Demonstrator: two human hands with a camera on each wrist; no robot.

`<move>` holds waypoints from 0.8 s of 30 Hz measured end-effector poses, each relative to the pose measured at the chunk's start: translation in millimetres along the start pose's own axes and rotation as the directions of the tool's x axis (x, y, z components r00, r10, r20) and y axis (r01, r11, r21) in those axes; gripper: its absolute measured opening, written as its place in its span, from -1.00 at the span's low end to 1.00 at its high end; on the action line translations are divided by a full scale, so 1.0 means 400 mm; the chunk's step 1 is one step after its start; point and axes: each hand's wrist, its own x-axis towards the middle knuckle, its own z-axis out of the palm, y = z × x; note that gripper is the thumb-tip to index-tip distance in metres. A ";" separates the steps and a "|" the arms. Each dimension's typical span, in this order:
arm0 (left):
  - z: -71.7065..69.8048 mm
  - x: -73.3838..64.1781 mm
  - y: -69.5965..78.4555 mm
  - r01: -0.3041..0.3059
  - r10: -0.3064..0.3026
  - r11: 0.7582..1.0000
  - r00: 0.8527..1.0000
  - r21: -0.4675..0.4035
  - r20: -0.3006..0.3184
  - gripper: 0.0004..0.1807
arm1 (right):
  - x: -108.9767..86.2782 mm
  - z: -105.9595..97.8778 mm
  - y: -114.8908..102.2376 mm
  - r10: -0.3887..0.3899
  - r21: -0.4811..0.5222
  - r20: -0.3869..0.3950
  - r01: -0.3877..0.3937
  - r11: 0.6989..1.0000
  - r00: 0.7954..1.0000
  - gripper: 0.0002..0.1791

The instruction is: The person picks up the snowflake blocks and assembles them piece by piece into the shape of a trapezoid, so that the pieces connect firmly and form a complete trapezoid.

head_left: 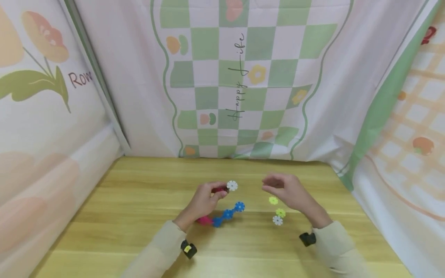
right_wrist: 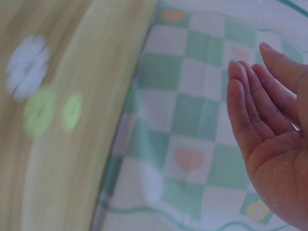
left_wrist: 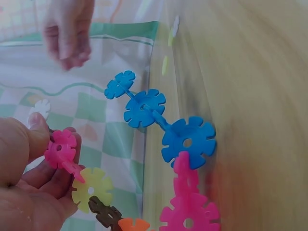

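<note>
My left hand (head_left: pixel 205 200) pinches one end of a chain of plastic snowflake discs. By the fingertips, a white disc (head_left: pixel 232 185) sticks out at that end. In the left wrist view a pink disc (left_wrist: pixel 60 148), a yellow disc (left_wrist: pixel 92 188), a brown disc (left_wrist: pixel 105 212) and an orange disc (left_wrist: pixel 134 224) follow along the chain. Several linked blue discs (head_left: pixel 228 214) and pink ones (head_left: pixel 206 220) extend below the hand. My right hand (head_left: pixel 290 192) is raised to the right, fingers gently bent and thumb apart, holding nothing.
Below my right hand, two loose yellow discs (head_left: pixel 280 212) and a white disc (head_left: pixel 277 220) lie on the wooden table (head_left: pixel 156 173). A checked cloth (head_left: pixel 236 92) hangs behind the table's far edge, with printed curtains on both sides.
</note>
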 end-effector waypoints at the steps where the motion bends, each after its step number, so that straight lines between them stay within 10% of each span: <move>1: -0.001 0.000 -0.001 0.006 -0.006 1.000 1.000 -0.002 -0.002 -0.70 | -0.010 -0.010 0.016 0.009 -0.033 0.028 -0.008 0.999 1.000 -0.76; 12: -0.001 0.002 -0.006 0.011 -0.011 1.000 1.000 -0.013 -0.007 -0.75 | -0.056 0.025 0.175 0.195 -0.127 0.220 -0.170 0.977 0.956 -0.46; 24: 0.002 0.004 0.002 0.026 -0.026 1.000 1.000 -0.014 0.002 -0.75 | -0.006 0.043 0.166 0.255 -0.098 0.196 -0.240 0.966 0.947 -0.88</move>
